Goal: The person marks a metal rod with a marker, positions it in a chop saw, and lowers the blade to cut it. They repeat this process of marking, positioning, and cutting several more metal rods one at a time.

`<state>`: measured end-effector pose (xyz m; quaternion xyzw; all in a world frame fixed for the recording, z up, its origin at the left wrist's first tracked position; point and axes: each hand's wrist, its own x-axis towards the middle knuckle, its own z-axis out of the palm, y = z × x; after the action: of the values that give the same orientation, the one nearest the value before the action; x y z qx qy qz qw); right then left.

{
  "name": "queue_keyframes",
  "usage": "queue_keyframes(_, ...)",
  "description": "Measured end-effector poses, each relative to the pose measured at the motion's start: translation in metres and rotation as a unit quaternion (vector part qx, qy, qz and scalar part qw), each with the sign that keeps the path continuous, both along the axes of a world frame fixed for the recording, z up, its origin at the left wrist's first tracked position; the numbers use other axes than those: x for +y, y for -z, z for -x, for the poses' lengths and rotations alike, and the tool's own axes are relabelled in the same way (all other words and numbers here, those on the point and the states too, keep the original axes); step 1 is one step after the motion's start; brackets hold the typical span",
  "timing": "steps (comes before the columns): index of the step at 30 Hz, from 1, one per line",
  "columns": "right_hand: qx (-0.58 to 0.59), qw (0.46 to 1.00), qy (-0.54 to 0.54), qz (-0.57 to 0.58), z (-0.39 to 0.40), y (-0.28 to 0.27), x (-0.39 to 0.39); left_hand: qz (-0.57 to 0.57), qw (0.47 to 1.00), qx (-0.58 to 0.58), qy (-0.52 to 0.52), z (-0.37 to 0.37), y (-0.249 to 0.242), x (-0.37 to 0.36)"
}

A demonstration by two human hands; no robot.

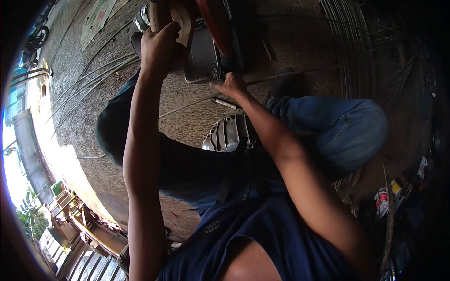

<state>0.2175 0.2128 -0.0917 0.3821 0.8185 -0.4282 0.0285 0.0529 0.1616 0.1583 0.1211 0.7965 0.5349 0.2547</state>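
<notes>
At the top of the head view stands what looks like a cut-off saw, with a dark metal base (pixel 199 58) and a long red part (pixel 216 28). My left hand (pixel 158 47) is closed around a part of its upper body, beside a tan curved piece (pixel 182 21). That grip is partly hidden by the hand. My right hand (pixel 232 85) is at the near edge of the base, beside a small dark clamp mechanism (pixel 217 70). Its fingers are bent together, and what they hold is hidden. A thin rod (pixel 185 107) runs across the floor and passes behind the right wrist.
A ribbed metal casing (pixel 227 131) lies between my legs, with a short pale stick (pixel 226 103) near it. Long thin rods (pixel 344 37) lie at the upper right, more (pixel 105 70) at the left. Wooden pieces (pixel 82 225) are at lower left, mixed clutter (pixel 393 199) at lower right.
</notes>
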Motion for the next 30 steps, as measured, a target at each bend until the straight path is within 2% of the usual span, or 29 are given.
queue_keyframes(1, -0.047, 0.999, 0.018, -0.002, 0.003, -0.008, -0.004, 0.0, 1.0, 0.002, 0.0, 0.0, 0.001, -0.001)
queue_keyframes(5, -0.021, 0.998, 0.062, 0.025, 0.007, 0.021, 0.005, -0.003, 1.0, -0.004, 0.01, 0.003, 0.002, -0.001)
queue_keyframes(7, -0.012, 0.973, 0.028, 0.231, 0.007, 0.048, 0.025, -0.016, 1.0, -0.009, 0.007, -0.002, -0.002, 0.0)
queue_keyframes(10, -0.012, 0.965, -0.017, 0.263, 0.01, 0.06, 0.036, -0.003, 1.0, -0.005, 0.012, -0.004, -0.005, -0.001)
queue_keyframes(14, -0.051, 0.971, 0.022, 0.234, 0.016, 0.043, 0.041, 0.008, 1.0, 0.0, 0.009, -0.006, -0.008, 0.002)
queue_keyframes(17, -0.099, 0.954, 0.013, 0.283, 0.017, 0.022, 0.045, 0.005, 1.0, -0.01, 0.004, -0.007, -0.008, 0.0)
queue_keyframes(19, -0.054, 0.918, 0.007, 0.394, 0.017, 0.028, 0.051, 0.005, 1.0, -0.016, -0.006, -0.005, -0.006, 0.002)
queue_keyframes(20, -0.055, 0.918, 0.006, 0.394, 0.011, 0.031, 0.051, 0.005, 1.0, -0.017, -0.007, -0.005, -0.005, 0.001)
queue_keyframes(22, 0.002, 0.863, 0.022, 0.504, 0.007, 0.032, 0.057, -0.008, 1.0, -0.02, 0.014, -0.001, -0.003, 0.0)
queue_keyframes(23, 0.006, 0.864, 0.018, 0.503, 0.011, 0.03, 0.057, -0.009, 1.0, -0.003, 0.008, -0.004, -0.005, 0.0)
queue_keyframes(26, -0.094, 0.866, 0.039, 0.49, 0.017, 0.018, 0.058, -0.002, 1.0, -0.004, 0.005, -0.007, -0.009, 0.0)
queue_keyframes(27, -0.135, 0.899, 0.036, 0.414, 0.022, 0.011, 0.056, 0.0, 1.0, -0.004, 0.005, -0.006, -0.007, -0.001)
queue_keyframes(28, -0.135, 0.899, 0.036, 0.415, 0.027, 0.005, 0.053, -0.001, 1.0, 0.007, 0.011, -0.002, -0.004, -0.001)
queue_keyframes(30, -0.123, 0.944, 0.128, 0.278, 0.033, -0.018, 0.043, 0.0, 1.0, 0.017, 0.022, -0.002, -0.002, -0.001)
